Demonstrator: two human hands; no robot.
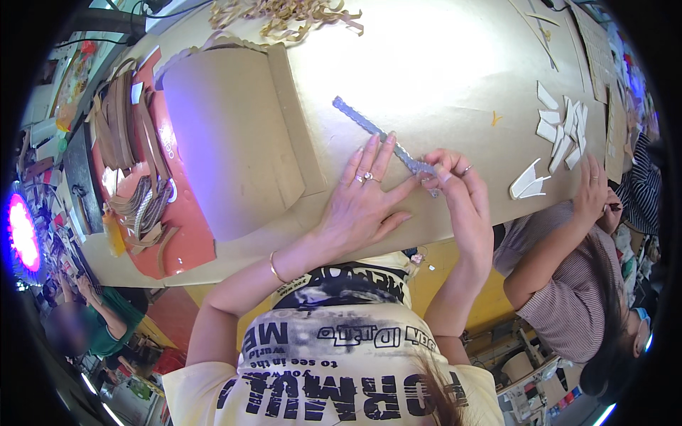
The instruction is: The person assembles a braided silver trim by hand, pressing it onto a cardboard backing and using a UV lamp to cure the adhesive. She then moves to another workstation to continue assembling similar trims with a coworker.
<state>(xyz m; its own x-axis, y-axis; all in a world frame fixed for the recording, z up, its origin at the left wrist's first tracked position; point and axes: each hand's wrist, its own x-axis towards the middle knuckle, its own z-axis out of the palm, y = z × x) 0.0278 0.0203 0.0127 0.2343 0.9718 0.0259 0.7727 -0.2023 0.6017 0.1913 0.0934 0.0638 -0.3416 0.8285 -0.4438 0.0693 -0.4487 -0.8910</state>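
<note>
A narrow blue-grey strip with wavy edges (359, 119) lies slantwise on the brown-covered table. My left hand (362, 192) rests flat, fingers spread, with its fingertips on the middle of the strip. At the strip's near right end, my right hand (462, 184) pinches it between thumb and fingers. That end looks bent or curled, and the fingers partly hide it. Left of my hands lies a large brown panel (227, 142) with a scalloped far edge.
A red sheet (190, 248) at the left carries brown strips (114, 121). Curled tan strips (305, 18) lie at the far edge. White cut pieces (561, 128) are at the right, near a co-worker's hand (590, 188). A small orange scrap (496, 118) lies between.
</note>
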